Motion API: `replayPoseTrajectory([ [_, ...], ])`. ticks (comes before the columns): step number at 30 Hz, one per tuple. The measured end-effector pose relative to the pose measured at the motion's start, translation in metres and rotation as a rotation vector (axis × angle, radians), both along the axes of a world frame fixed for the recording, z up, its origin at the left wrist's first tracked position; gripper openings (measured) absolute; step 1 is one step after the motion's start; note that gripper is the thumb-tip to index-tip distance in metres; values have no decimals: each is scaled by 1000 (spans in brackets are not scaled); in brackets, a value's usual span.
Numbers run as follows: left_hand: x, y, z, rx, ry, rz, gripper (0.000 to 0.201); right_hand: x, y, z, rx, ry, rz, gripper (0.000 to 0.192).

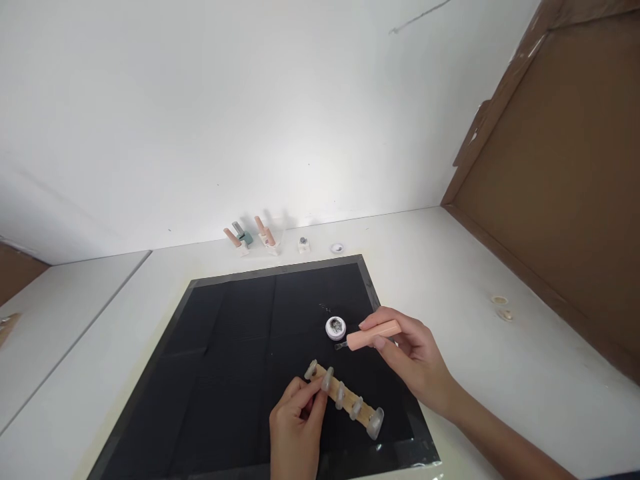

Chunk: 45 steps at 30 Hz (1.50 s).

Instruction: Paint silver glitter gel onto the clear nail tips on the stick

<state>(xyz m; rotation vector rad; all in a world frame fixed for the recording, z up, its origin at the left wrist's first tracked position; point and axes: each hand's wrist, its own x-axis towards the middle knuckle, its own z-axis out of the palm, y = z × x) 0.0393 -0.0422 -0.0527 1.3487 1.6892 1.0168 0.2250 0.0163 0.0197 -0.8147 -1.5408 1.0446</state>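
— Left hand [296, 427], what's it doing?
— Fingers curled, pinching the near end of a tan strip [345, 398] that carries clear nail tips, low on the black mat [235, 347].
— And the right hand [413, 357]?
— Closed around a peach brush handle [374, 335], its tip just beside a small white jar [335, 327].
— How does the strip lie?
— Slanted across the mat, tips standing up in a row.

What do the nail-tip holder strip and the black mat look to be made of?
Holder strip: likely light wood or tan plastic, matte, with no visible shine. Nail tips on it: translucent glossy plastic, see-through. Black mat: probably soft matte rubber or foam, with fold creases.
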Motion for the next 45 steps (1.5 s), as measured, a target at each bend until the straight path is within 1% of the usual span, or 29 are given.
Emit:
replayPoseTrajectory([
  [7, 0, 0, 3, -19, 3, 26, 32, -3, -1, 1, 2, -3, -2, 19],
  [14, 0, -1, 6, -30, 10, 75, 40, -4, -2, 2, -4, -11, -14, 17],
  [19, -3, -7, 4, -40, 21, 82, 42, -4, -3, 3, 7, -24, -29, 15],
  [23, 0, -19, 0, 65, 113, 139, 42, -3, -3, 3, 2, -39, -44, 14],
  [26, 5, -26, -5, 147, 192, 131, 43, -4, -2, 3, 3, -34, -32, 14],
  [30, 15, -28, -11, 203, 276, 129, 45, -4, -2, 2, -3, -34, -30, 14],
  [33, 22, -27, -12, 204, 345, 143, 45, -4, -1, 2, -9, -44, -37, 13],
  [38, 28, -25, -8, 143, 477, 161, 43, -5, 0, 3, 0, -46, -26, 14],
  [45, 30, -22, -2, 153, 521, 164, 39, -6, 0, 1, -7, -63, -36, 16],
])
